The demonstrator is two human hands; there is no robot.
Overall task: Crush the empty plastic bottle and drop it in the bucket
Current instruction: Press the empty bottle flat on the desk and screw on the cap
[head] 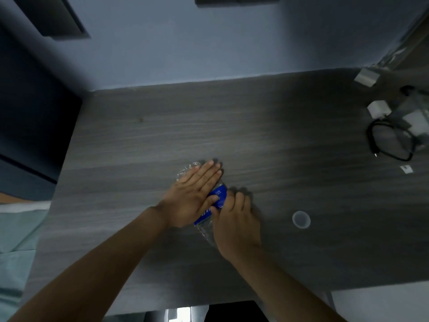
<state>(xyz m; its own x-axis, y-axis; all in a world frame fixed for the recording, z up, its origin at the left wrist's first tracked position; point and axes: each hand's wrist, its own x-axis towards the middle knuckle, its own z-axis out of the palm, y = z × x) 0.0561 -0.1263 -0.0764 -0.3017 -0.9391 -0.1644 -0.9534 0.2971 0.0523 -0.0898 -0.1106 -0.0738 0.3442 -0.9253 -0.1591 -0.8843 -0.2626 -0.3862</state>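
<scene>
Bottle point(218, 196) lies flattened on the grey worktop point(278, 140) at frame centre, left hand point(192, 196) and right hand point(234, 225) pressing it with open, flat grips.

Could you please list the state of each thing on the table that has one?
plastic bottle: lying flat on the table, pressed under both hands, uncapped
left hand: open, palm down on the bottle
right hand: palm down on the bottle
bottle cap: off, lying apart to the right
black cable: coiled
</scene>
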